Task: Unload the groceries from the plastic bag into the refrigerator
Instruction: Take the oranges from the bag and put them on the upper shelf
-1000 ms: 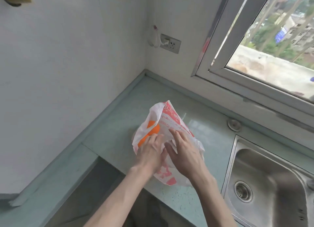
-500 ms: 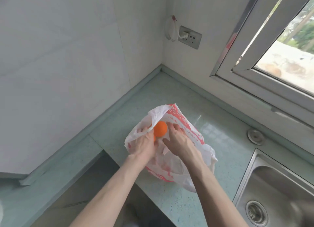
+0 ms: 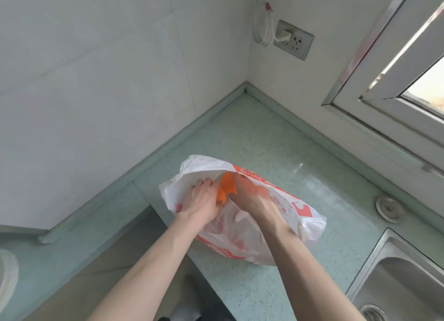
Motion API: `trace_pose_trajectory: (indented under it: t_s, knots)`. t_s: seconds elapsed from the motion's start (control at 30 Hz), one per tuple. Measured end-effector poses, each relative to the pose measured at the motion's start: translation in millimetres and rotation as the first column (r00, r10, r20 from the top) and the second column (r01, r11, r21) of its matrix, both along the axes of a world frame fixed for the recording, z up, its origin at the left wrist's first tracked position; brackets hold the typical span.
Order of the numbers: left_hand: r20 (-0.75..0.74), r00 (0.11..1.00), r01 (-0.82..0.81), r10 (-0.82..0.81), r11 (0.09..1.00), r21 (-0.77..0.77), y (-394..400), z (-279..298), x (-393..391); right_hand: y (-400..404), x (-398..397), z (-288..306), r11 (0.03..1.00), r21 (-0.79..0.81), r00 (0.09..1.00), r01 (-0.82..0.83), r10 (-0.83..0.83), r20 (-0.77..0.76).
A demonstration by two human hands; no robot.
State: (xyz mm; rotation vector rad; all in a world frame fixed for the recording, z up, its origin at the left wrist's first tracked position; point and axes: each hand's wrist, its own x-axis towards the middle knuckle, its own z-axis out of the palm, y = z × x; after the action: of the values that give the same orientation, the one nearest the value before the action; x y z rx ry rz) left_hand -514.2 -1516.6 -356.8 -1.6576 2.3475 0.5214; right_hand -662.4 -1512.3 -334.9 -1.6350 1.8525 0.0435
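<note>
filling a pale green corner countertop [image 3: 276, 138] below white tiled walls [image 3: 96, 80], both grips clutch the plastic bag [image 3: 283, 200].

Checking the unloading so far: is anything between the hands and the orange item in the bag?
Partly. The plastic bag lies on the counter, mouth spread open. The left hand grips its rim beside the orange item; the right hand, blurred, is inside. Only loose bag film surrounds them.
</note>
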Motion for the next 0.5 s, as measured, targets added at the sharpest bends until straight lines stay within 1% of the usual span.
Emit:
trace_pose_trajectory:
  t_s: [0.07, 0.2, 0.23, 0.33, 0.43, 0.5]
  knots:
    - [0.023, 0.999, 0.022, -0.022, 1.0, 0.006, -0.8, -6.5, -1.7, -4.5, -0.3, -10.0, 1.0, 0.002, 1.0, -0.026, 0.026, 0.011]
    - [0.08, 0.997, 0.027, -0.025, 0.999, -0.017, -0.9, -16.6, -3.0, -2.9, -4.0, -30.2, 0.993, -0.031, 0.992, -0.115, 0.113, -0.064]
    - [0.094, 0.995, 0.03, -0.029, 0.999, -0.011, -0.6, -16.5, -3.8, -2.8, -4.6, -38.1, 0.994, -0.051, 0.995, -0.094, 0.092, -0.032]
    - [0.108, 0.993, 0.039, -0.041, 0.999, 0.023, 1.1, -13.1, -7.5, -1.4, -0.7, -40.3, 0.994, -0.102, 0.998, -0.032, 0.026, -0.057]
    - [0.14, 0.99, 0.031, -0.037, 0.998, 0.045, 5.2, -6.5, -13.0, 4.9, 4.8, -40.1, 0.984, -0.175, 0.998, 0.037, -0.045, -0.047]
    - [0.152, 0.988, 0.029, -0.039, 0.997, 0.072, 9.6, -6.9, -14.5, 10.4, 10.7, -36.9, 0.977, -0.203, 0.994, 0.061, -0.078, -0.08]
